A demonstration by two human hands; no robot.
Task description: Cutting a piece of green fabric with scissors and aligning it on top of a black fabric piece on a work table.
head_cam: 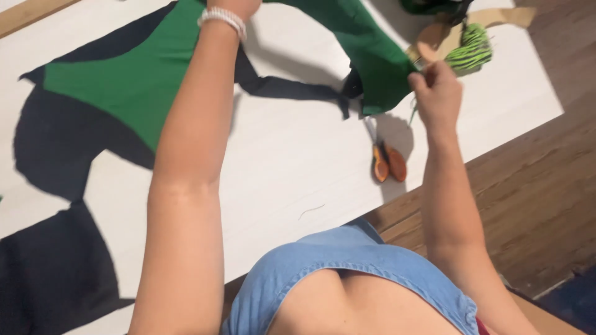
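A green fabric piece [130, 74] lies over black fabric [56, 142] on a white board. My left hand [239, 6] reaches to the top edge of the view, mostly out of frame, resting on or near the green fabric, with a beaded bracelet [222, 18] on the wrist. My right hand [437, 90] is pinched on the lower edge of another green fabric part [372, 56] at the right, lifting it slightly. Orange-handled scissors [386, 160] lie on the board just below that hand.
The white board [292, 167] lies on a wooden floor [540, 186]. A green-and-black striped bundle [470, 49] and tan paper strips [490, 18] sit at the top right. More black fabric [49, 273] covers the lower left. A loose thread [310, 211] lies near me.
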